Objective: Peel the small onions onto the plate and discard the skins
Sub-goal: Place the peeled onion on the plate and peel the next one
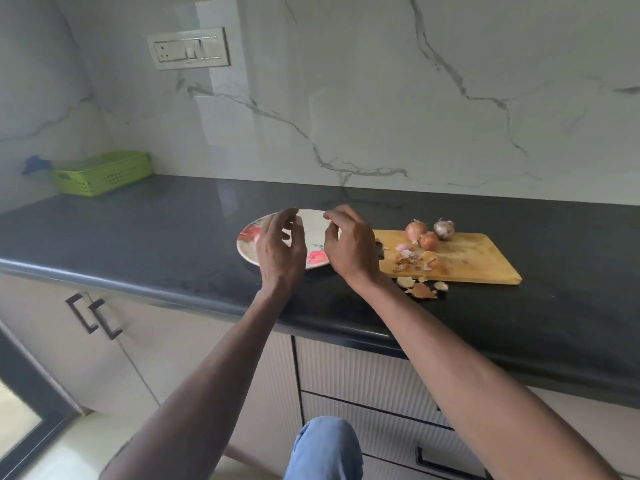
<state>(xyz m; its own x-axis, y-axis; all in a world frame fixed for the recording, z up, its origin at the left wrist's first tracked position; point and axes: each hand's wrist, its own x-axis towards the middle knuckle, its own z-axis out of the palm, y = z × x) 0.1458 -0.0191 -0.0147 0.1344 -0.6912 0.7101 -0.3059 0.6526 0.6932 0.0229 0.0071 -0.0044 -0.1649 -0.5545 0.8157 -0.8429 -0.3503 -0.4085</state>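
Black countertop (173, 230) under veined marble wall (381, 98), green basket (100, 173) far left, both hands' grip loose, empty.

One head-worn camera looked forward and down from above the counter (138, 223), close enough to show both forearms, facing the marble wall (381, 98) behind.

counter (173, 230): dark, glossy stone | wall (415, 98): polished veined marble | cutting board (478, 261): matt wood | basket (100, 174): green plastic | plate (313, 220): glazed, flowered | onions (429, 240): papery skin
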